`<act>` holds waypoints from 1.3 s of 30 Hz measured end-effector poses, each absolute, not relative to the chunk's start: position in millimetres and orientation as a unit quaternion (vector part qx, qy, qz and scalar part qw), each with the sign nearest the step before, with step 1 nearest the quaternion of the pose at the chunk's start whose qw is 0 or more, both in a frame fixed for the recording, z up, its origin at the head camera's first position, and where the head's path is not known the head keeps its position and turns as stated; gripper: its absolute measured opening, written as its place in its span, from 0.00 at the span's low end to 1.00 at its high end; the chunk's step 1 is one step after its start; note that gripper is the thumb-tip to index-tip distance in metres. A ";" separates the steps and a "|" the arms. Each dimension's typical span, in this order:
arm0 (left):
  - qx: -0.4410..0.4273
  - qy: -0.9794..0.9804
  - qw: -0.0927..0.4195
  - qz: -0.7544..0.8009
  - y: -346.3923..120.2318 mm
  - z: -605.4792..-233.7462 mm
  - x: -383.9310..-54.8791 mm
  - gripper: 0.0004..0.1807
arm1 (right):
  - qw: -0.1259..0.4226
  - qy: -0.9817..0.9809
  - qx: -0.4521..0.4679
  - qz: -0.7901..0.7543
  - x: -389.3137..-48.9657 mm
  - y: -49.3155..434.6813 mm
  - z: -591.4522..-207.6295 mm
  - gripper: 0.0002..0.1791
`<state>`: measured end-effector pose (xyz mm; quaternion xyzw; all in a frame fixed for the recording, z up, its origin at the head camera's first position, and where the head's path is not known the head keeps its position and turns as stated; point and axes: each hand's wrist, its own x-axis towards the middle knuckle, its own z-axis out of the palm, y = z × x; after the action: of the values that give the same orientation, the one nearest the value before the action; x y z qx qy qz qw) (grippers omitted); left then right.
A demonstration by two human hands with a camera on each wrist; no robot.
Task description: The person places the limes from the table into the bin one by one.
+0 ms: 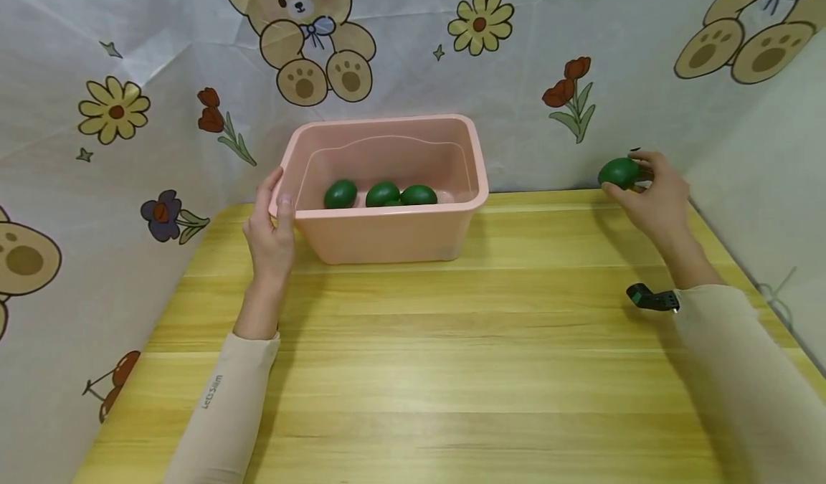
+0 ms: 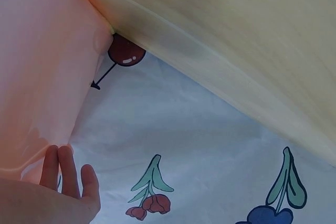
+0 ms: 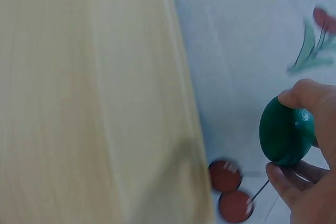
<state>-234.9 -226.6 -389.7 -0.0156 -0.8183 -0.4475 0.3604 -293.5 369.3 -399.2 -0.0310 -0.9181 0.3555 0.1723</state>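
Note:
A pink plastic bin (image 1: 393, 236) stands at the back of the wooden table, with several dark green oval fruits (image 1: 340, 194) lying inside it. My left hand (image 1: 271, 229) holds the bin's left front corner at the rim; in the left wrist view its fingers (image 2: 67, 171) touch the rim, while the thumb is out of sight there. Well to the right of the bin, my right hand (image 1: 658, 193) pinches another smooth green oval fruit (image 3: 286, 132) between thumb and fingers. That fruit is held up near the table's back right corner, apart from the bin.
The wooden table (image 1: 452, 369) ends against a white cloth (image 1: 413, 61) printed with bears and flowers, behind and at the left. A pale wall or sheet borders the right edge. A small black device (image 1: 652, 298) is at the right cuff.

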 end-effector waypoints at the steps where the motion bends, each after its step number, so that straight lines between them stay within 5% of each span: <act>1: -0.015 -0.818 0.360 -0.448 -226.5 -389.7 -234.7 0.28 | 0.175 -0.919 -0.023 0.352 -292.4 364.4 -395.8 0.42; 39: -0.018 -0.818 0.353 -0.454 -226.9 -388.5 -233.8 0.28 | 0.213 -0.883 0.160 0.387 -242.5 227.8 -327.5 0.36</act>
<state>-233.8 -226.9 -388.5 -0.0180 -0.8179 -0.4536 0.3535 -242.5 227.8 -327.5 0.1596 -0.8829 0.3866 0.2135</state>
